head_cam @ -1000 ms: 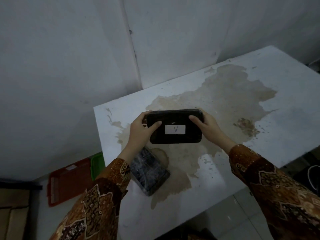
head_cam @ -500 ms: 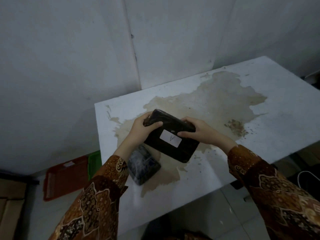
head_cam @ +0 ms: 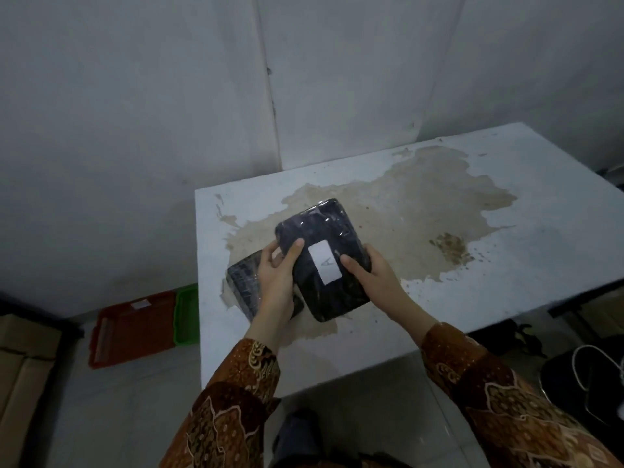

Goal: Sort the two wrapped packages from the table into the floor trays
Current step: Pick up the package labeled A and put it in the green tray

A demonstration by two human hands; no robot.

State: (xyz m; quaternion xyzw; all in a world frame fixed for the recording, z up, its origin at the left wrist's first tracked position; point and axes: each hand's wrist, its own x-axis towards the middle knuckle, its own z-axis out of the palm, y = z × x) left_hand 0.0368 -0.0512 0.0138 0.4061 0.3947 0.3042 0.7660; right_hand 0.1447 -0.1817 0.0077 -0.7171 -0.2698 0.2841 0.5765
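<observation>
A dark plastic-wrapped package [head_cam: 324,231] with a white label marked "A" is held above the white stained table [head_cam: 506,231]. My left hand [head_cam: 277,278] grips its left edge and my right hand [head_cam: 374,275] grips its right edge. The package stands lengthwise, tilted away from me. A second dark wrapped package [head_cam: 243,282] lies on the table near the left edge, partly hidden under my left hand. On the floor left of the table sit a red tray [head_cam: 135,329] and a green tray [head_cam: 185,315]; the table edge cuts off part of the green one.
Grey walls close in behind the table. Cardboard boxes [head_cam: 23,366] stand at the far left on the floor. A dark object with a white cable [head_cam: 587,376] lies on the floor at the right. Floor tiles show below the table's near edge.
The labelled package has been turned from lying crosswise to standing lengthwise in both hands, and it sits closer to the second package. The view has shifted left and down.
</observation>
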